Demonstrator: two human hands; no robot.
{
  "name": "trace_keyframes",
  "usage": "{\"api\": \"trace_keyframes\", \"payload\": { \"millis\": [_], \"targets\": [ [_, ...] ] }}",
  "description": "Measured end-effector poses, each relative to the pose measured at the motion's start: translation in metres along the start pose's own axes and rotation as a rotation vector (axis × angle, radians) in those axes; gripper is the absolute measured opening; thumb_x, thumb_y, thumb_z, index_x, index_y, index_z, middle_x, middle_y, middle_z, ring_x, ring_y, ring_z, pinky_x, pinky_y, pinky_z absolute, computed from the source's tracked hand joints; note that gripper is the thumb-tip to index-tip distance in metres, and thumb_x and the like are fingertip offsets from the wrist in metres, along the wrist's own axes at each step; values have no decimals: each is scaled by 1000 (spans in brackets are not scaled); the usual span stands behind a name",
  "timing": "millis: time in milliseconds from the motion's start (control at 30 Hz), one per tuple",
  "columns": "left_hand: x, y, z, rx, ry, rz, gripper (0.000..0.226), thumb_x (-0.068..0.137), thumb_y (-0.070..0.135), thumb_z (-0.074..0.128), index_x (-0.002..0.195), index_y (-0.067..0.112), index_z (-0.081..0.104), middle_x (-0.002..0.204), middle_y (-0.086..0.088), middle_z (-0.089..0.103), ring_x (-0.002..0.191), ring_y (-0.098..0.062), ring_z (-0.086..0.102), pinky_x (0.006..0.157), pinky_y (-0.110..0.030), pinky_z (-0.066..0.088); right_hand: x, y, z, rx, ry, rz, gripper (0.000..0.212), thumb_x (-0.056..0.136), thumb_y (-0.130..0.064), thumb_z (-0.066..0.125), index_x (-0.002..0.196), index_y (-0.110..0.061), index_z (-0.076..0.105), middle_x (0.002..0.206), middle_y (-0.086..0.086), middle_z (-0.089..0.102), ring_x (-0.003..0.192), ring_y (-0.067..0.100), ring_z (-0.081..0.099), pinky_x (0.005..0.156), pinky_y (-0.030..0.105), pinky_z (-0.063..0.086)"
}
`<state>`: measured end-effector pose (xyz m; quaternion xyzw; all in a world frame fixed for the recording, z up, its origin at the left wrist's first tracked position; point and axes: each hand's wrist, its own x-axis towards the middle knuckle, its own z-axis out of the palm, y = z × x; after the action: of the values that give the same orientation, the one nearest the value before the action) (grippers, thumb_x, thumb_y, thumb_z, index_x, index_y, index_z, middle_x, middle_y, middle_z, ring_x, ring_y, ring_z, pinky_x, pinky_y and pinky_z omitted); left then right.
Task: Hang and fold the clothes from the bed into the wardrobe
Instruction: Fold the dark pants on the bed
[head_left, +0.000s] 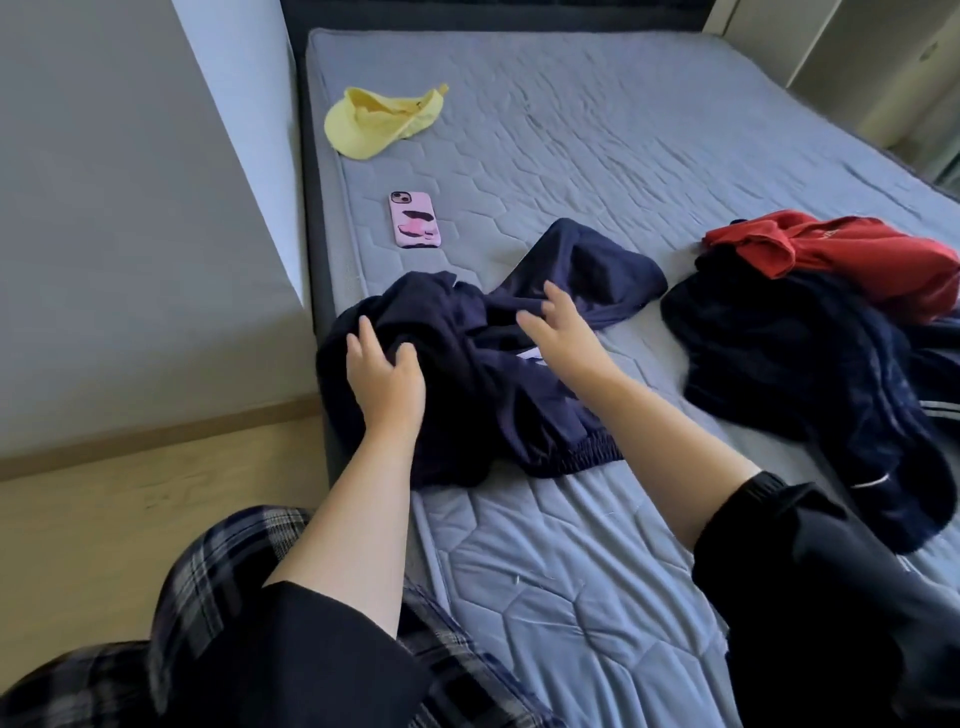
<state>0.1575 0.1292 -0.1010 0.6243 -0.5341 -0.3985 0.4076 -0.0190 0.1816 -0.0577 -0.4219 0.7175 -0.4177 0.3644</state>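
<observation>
A crumpled navy garment (519, 384) with an elastic hem lies on the near left part of the grey quilted mattress (597, 156). My left hand (384, 379) rests on its left bunched part, fingers spread and slightly bent. My right hand (561, 332) hovers over or touches its middle with fingers loosely extended. To the right lies a pile with a red garment (841, 254) on top of dark navy clothes (810, 384).
A yellow cap (379, 119) sits at the far left of the mattress. A pink phone (416, 219) lies face down near the left edge. A grey wall and wooden floor (104, 519) run along the bed's left side.
</observation>
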Motion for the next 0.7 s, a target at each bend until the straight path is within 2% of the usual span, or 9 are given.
{"api": "trace_keyframes", "payload": {
  "millis": [67,133,200,300,400,500,533,600,700],
  "targets": [
    [-7,3,5,111,-125,254,60,92,13,54,147,11,33,156,-13,23,145,-26,17,118,-37,13,-12,33,-8,-165,-43,38,63,93,-39,56,148,-22,29,147,1,41,133,13,39,107,21,28],
    [-15,1,13,240,-441,352,58,90,20,61,144,18,41,157,-6,22,146,-26,9,119,-38,10,-29,68,-16,-291,-223,64,71,86,-43,65,147,-25,33,148,-1,40,130,6,37,104,14,25],
    [-20,-11,20,563,-699,362,64,86,36,64,144,31,39,161,4,6,147,-24,-9,118,-45,5,-48,100,-20,-602,-396,52,94,74,-46,75,150,-27,22,154,-2,28,140,11,25,115,31,20],
    [-25,-23,24,866,-857,347,79,79,50,65,147,39,28,160,9,-10,144,-24,-22,115,-52,2,-63,129,-18,-967,-280,-81,89,72,-26,69,148,-26,23,147,0,37,139,20,30,114,43,19],
    [-28,-22,22,893,-894,348,92,73,57,69,149,40,20,160,8,-9,144,-24,-23,115,-52,2,-65,122,-9,-719,-12,-40,48,78,-10,58,125,-18,49,112,7,63,106,27,57,89,32,40],
    [-34,-10,15,717,-1017,299,94,67,46,78,146,37,28,157,7,18,146,-22,0,117,-43,13,-64,89,-10,-47,-69,202,23,83,-4,57,104,-14,60,91,9,67,77,22,62,62,27,49],
    [-35,-7,13,592,-1052,264,82,66,38,82,137,35,42,146,7,40,142,-20,22,114,-32,24,-64,77,-15,154,-164,280,18,85,-1,55,98,-11,62,86,11,67,72,22,64,60,26,51],
    [-33,-1,8,378,-1106,132,46,67,26,84,107,35,63,107,15,67,109,-9,58,85,-9,45,-64,56,-28,387,-323,453,12,88,-7,53,88,-6,66,77,13,68,65,21,66,56,26,54],
    [-34,4,6,205,-1173,-65,14,82,29,73,93,34,67,89,15,71,80,1,67,61,-7,47,-57,45,-44,489,-281,602,22,89,-20,56,79,-6,69,76,13,69,64,21,67,60,27,55]
  ]
}}
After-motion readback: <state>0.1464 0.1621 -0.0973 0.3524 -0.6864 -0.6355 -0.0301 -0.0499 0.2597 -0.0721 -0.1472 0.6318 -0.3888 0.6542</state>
